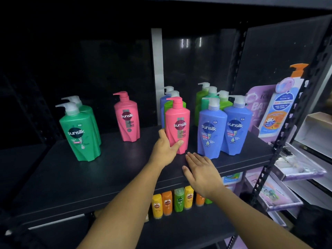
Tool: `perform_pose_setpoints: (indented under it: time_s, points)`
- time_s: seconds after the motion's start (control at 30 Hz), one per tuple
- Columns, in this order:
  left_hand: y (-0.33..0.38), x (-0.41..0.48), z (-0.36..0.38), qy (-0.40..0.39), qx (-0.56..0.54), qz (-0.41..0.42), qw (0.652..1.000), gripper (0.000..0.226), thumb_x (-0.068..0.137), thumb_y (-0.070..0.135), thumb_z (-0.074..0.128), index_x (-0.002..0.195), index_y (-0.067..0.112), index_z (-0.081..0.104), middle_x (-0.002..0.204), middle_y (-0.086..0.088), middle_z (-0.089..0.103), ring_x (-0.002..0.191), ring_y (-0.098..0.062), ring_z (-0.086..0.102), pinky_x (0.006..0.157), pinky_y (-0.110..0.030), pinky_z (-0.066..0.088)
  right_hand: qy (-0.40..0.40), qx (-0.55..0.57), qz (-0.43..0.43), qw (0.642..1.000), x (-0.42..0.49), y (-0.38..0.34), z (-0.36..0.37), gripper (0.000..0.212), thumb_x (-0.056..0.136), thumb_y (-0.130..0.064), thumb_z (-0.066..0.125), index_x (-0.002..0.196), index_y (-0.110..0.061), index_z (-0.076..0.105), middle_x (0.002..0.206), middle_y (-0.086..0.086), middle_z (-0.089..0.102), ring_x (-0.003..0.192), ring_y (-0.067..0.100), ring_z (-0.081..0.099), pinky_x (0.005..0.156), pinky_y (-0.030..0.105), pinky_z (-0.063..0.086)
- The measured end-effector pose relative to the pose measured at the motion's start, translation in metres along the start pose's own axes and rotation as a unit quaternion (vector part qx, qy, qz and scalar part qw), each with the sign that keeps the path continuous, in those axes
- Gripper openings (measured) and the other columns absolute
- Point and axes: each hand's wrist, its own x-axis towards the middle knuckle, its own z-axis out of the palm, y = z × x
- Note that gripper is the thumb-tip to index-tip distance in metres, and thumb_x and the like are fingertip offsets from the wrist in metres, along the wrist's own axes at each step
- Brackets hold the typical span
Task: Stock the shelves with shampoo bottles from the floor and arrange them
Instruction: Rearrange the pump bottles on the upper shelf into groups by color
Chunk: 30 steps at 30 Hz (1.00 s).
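Gripping the lower left side of a pink pump bottle [178, 123], the left hand [166, 149] has its thumb laid across the front below the label and its fingers curled round the far side. The bottle stands upright on the dark shelf [107, 169], near the front edge and about the middle of its width. The right hand [202, 172] lies flat and holds nothing, fingers straight and together, palm down over the shelf's front edge. Its fingertips are just short of the base of the nearer of two blue bottles [210, 133], which stand side by side just right of the held one. Behind those, green and teal bottles [203, 97] stand in a cluster, and behind the held bottle a blue one and a lime one are partly hidden. A second pink bottle [128, 119] stands alone further left and further back, well apart. Two green bottles [80, 135] stand one behind the other at the left. At the shelf's right end is a pale bottle with an orange pump [277, 112], in front of purple packaging [256, 106]. On the shelf below, small yellow, orange and green bottles [167, 203] stand in a row.
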Motion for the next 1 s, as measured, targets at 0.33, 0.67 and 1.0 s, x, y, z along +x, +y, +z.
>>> perform_pose_setpoints:
  time_s: [0.33, 0.67, 1.0]
  points:
    - [-0.043, -0.039, -0.075, 0.025, 0.032, -0.026, 0.999, 0.065, 0.095, 0.043, 0.071, 0.143, 0.02, 0.034, 0.137, 0.002, 0.062, 0.122, -0.019, 0.06, 0.101, -0.031, 0.045, -0.067, 0.053, -0.02, 0.996, 0.027, -0.044, -0.008, 0.06, 0.106, -0.044, 0.033, 0.156, -0.011, 0.035, 0.164, 0.008, 0.031, 0.152, 0.023, 0.025, 0.125, 0.037, 0.015]
    - [-0.068, -0.037, -0.12, 0.082, 0.041, -0.046, 0.995, 0.067, 0.098, 0.038, 0.067, 0.15, 0.021, 0.029, 0.141, 0.0, 0.06, 0.125, -0.019, 0.059, 0.102, -0.03, 0.043, -0.122, 0.03, -0.067, 0.99, 0.06, -0.075, 0.001, 0.067, 0.106, -0.052, 0.023, 0.162, -0.015, 0.018, 0.17, 0.0, 0.013, 0.156, 0.016, 0.008, 0.127, 0.038, 0.004]
    - [-0.08, -0.016, -0.122, 0.126, 0.02, -0.056, 0.99, 0.061, 0.1, 0.031, 0.065, 0.15, 0.022, 0.032, 0.139, -0.001, 0.063, 0.122, -0.02, 0.061, 0.1, -0.029, 0.044, -0.115, 0.028, -0.063, 0.991, 0.059, -0.072, 0.003, 0.069, 0.104, -0.058, 0.021, 0.162, -0.021, 0.017, 0.17, -0.005, 0.011, 0.156, 0.011, 0.006, 0.127, 0.035, 0.003]
